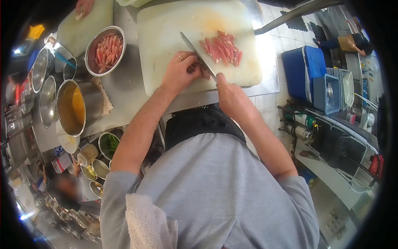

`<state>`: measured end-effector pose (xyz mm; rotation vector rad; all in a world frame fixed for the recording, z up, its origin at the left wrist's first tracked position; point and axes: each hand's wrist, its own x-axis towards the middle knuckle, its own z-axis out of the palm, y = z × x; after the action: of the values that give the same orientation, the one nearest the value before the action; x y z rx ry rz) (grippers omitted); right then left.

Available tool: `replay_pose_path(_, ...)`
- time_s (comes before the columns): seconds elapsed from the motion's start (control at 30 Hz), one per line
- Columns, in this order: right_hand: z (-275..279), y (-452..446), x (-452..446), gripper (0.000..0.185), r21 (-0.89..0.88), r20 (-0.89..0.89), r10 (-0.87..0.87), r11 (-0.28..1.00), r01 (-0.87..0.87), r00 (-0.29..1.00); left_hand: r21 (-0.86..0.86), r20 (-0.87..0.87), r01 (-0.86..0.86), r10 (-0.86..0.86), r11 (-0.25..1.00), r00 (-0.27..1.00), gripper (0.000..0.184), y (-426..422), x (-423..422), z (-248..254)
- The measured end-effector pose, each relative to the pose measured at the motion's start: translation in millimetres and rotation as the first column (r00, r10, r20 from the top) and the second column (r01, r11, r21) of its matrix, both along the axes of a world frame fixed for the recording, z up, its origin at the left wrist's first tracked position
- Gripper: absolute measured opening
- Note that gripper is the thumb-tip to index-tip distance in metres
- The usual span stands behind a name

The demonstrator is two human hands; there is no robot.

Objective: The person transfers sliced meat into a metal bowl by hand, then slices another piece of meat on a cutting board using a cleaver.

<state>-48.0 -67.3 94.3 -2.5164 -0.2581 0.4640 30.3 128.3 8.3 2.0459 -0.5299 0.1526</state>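
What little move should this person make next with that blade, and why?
I'd probably ease the left hand slightly clear of the knife before any stroke. The right hand holds the knife, and its blade lies right beside the left hand's fingers. Whatever those fingers may hold is hard to make out.

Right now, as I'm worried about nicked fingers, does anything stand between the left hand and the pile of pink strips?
Yes, the knife: its blade slants over the board between the left hand and the pile of pink strips, with the right hand on its handle. I see nothing else between them.
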Motion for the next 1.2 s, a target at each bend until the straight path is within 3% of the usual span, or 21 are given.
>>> replay_pose_path(0.1, 12, -7, -13, 0.038, -0.052, -0.077, -0.007, 0.999, 0.003, 0.997, 0.046, 0.087, -0.003, -0.001, 0.999, 0.996, 0.025, 0, 2, 0)
replay_pose_path(0.2, 36, -14, -30, 0.015, -0.105, -0.233, -0.091, 0.992, 0.068, 0.968, -0.014, 0.037, -0.023, 0.024, 1.000, 0.999, 0.025, -1, -1, -3)
replay_pose_path(0.3, -27, -1, -1, 0.015, 0.082, 0.057, -0.037, 0.996, 0.032, 0.998, -0.007, 0.005, 0.002, -0.002, 1.000, 1.000, 0.025, -1, 0, 1)
replay_pose_path(0.4, -28, 18, 32, 0.016, 0.082, 0.080, -0.047, 0.996, 0.041, 0.996, 0.036, 0.104, 0.007, -0.011, 0.999, 0.994, 0.024, 1, 3, -2)
replay_pose_path(0.5, -10, -2, 5, 0.018, -0.002, -0.091, -0.096, 0.995, 0.097, 0.991, 0.012, 0.083, -0.007, 0.006, 1.000, 0.997, 0.022, 1, 3, -8)
replay_pose_path(0.63, -9, -44, -17, 0.023, 0.064, 0.042, -0.098, 0.993, 0.096, 0.994, 0.013, 0.129, -0.009, 0.007, 1.000, 0.992, 0.022, 3, -1, -2)
replay_pose_path(0.8, 15, -30, 10, 0.019, 0.007, 0.055, -0.105, 0.994, 0.105, 0.993, 0.090, 0.253, -0.035, 0.011, 0.995, 0.967, 0.023, 2, 2, -1)
replay_pose_path(0.9, 26, -23, -4, 0.016, 0.064, 0.084, -0.040, 0.997, 0.035, 0.996, 0.024, 0.114, -0.049, 0.046, 0.999, 0.992, 0.023, -2, -2, -3)
replay_pose_path(1.2, 36, -16, -21, 0.023, -0.080, -0.059, -0.005, 0.997, 0.000, 0.998, 0.075, 0.081, -0.049, 0.043, 0.996, 0.996, 0.022, 0, -2, -2)
